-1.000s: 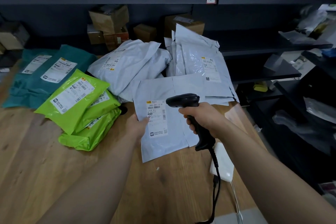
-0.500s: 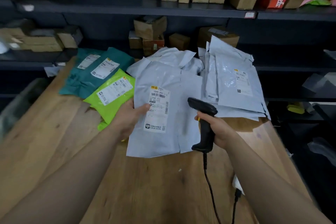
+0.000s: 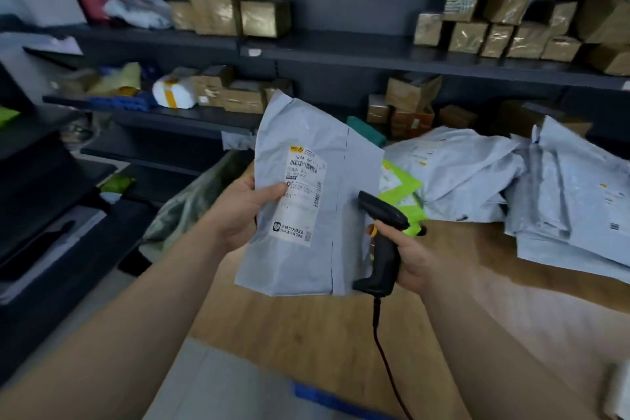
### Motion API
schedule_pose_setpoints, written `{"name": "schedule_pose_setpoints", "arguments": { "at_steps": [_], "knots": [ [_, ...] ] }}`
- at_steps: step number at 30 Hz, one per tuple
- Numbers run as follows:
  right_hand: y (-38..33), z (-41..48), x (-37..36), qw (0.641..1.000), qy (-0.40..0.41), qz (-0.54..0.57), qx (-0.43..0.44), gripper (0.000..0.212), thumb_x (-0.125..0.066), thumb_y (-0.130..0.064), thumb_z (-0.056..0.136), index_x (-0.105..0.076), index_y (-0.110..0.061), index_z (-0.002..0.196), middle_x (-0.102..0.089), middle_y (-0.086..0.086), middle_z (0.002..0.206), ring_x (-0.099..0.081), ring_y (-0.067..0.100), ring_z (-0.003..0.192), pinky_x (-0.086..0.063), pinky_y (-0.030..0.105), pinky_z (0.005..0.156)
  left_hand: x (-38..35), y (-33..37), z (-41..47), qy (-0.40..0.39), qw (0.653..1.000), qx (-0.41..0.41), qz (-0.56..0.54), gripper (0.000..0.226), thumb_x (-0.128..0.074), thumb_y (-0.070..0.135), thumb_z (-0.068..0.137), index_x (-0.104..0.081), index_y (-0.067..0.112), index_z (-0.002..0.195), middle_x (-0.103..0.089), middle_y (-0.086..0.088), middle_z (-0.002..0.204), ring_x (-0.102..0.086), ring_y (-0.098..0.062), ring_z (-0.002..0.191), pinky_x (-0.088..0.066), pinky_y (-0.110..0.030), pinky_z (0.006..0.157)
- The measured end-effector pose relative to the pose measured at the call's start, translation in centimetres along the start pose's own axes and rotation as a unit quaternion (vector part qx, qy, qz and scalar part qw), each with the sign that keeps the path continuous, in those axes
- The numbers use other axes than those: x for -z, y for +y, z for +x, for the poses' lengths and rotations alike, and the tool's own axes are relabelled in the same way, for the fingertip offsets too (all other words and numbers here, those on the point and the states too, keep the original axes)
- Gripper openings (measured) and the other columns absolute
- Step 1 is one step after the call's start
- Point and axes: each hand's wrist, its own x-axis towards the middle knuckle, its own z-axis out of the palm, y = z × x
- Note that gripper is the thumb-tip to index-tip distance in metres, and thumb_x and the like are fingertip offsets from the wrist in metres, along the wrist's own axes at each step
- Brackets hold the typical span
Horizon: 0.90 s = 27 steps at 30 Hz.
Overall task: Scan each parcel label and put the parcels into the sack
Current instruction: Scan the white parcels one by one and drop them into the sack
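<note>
**While your left hand (image 3: 243,215) holds the grey parcel (image 3: 293,266), your right hand (image 3: 410,261) grips the scanner (image 3: 383,249)**

Because you have it up off the wooden table (image 3: 306,334), the grey parcel stands almost upright in front of you, its white label (image 3: 305,194) facing you. Your left hand has it by the left edge. Your thumb (image 3: 272,189) is pressed across the label's left side and your fingers are tucked behind, out of sight.

Just right of that, your right hand is wrapped round the scanner's black handle. The scanner's head sits at the parcel's right edge, overlapping it. The cable (image 3: 385,361) drops from the handle's base beside your right forearm.

Beyond your right hand, lime-green parcels (image 3: 402,186) peek out from behind the grey parcel. Further right, a heap of grey parcels (image 3: 460,174) lies on the table.

Left of your left hand, off the table's edge, there's a grey-green shape that looks like the sack (image 3: 191,204), too blurred to tell its mouth. Dark shelves (image 3: 341,54) with brown boxes (image 3: 494,31) run beyond both hands.
</note>
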Motion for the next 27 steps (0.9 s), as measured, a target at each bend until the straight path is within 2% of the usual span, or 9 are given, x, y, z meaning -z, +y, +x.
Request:
{"name": "schedule_pose_setpoints", "arguments": {
  "at_steps": [3,5,9,12,15,17,22,27],
  "knots": [
    [2.3,1.3,-6.7,1.0,0.0,-0.014,-0.003,0.02,-0.073,-0.035,0.072,-0.073,-0.015,0.077,-0.067,0.002,0.069,-0.066,0.015,0.059,-0.053,0.026,0.055,7.0,2.3,-1.8,0.045,0.999,-0.01,0.0,0.027,-0.064,0.004,0.085,-0.062,0.009,0.112,-0.074,-0.009,0.104,-0.073,-0.024,0.09,-0.06,-0.033,0.064],
    [3.6,2.3,-10.6,0.999,0.003,-0.036,0.0,0.02,-0.074,-0.035,0.07,-0.072,-0.016,0.075,-0.066,0.001,0.07,-0.064,0.015,0.061,-0.051,0.029,0.062,11.7,3.3,-2.7,0.079,0.997,-0.012,0.013,0.027,-0.065,0.006,0.086,-0.062,0.01,0.113,-0.074,-0.008,0.105,-0.073,-0.025,0.092,-0.06,-0.035,0.065],
    [5.6,4.5,-17.6,0.997,-0.007,-0.077,-0.012,0.016,-0.072,-0.03,0.082,-0.072,-0.014,0.079,-0.072,0.004,0.078,-0.068,0.019,0.074,-0.054,0.035,0.077,20.3,4.0,-3.9,0.152,0.987,-0.011,0.047,0.028,-0.064,0.009,0.089,-0.062,0.008,0.117,-0.072,-0.01,0.11,-0.071,-0.029,0.095,-0.058,-0.042,0.072],
    [6.6,7.0,-22.2,0.989,0.005,-0.148,-0.018,0.019,-0.073,-0.03,0.085,-0.073,-0.011,0.09,-0.074,0.007,0.087,-0.071,0.021,0.08,-0.056,0.032,0.075,25.8,3.6,-3.8,0.222,0.972,-0.016,0.072,0.023,-0.061,0.006,0.091,-0.064,0.009,0.113,-0.073,-0.009,0.105,-0.073,-0.027,0.088,-0.059,-0.039,0.065],
    [7.8,9.9,-26.6,0.977,0.026,-0.21,-0.031,0.037,-0.076,-0.035,0.082,-0.071,-0.008,0.106,-0.07,0.014,0.107,-0.066,0.031,0.102,-0.051,0.043,0.096,30.4,2.9,-3.2,0.276,0.953,0.003,0.122,0.019,-0.059,0.004,0.091,-0.066,0.012,0.106,-0.072,-0.01,0.106,-0.071,-0.029,0.09,-0.058,-0.045,0.077],
    [8.2,12.1,-29.4,0.973,0.017,-0.228,-0.033,0.035,-0.076,-0.035,0.083,-0.072,-0.007,0.104,-0.072,0.015,0.108,-0.067,0.033,0.102,-0.051,0.045,0.098,33.0,2.7,-2.1,0.302,0.94,0.012,0.156,0.017,-0.058,0.003,0.09,-0.065,0.015,0.1,-0.071,-0.01,0.105,-0.07,-0.029,0.09,-0.057,-0.048,0.083],
    [9.2,18.6,-35.2,0.974,0.002,-0.226,-0.03,0.036,-0.077,-0.033,0.082,-0.07,-0.007,0.107,-0.073,0.015,0.106,-0.068,0.034,0.1,-0.05,0.049,0.099,38.9,3.1,2.2,0.334,0.919,0.03,0.206,0.029,-0.058,0.006,0.091,-0.057,0.006,0.12,-0.067,-0.011,0.113,-0.066,-0.03,0.098,-0.054,-0.048,0.088],
    [10.2,24.1,-39.5,0.97,0.014,-0.235,-0.063,0.042,-0.078,-0.035,0.081,-0.069,-0.004,0.108,-0.071,0.017,0.105,-0.067,0.035,0.098,-0.051,0.048,0.097,44.3,3.4,5.9,0.317,0.918,0.065,0.23,0.025,-0.064,0.008,0.089,-0.064,0.008,0.115,-0.07,-0.009,0.108,-0.068,-0.026,0.093,-0.055,-0.041,0.083]
  ]
}}
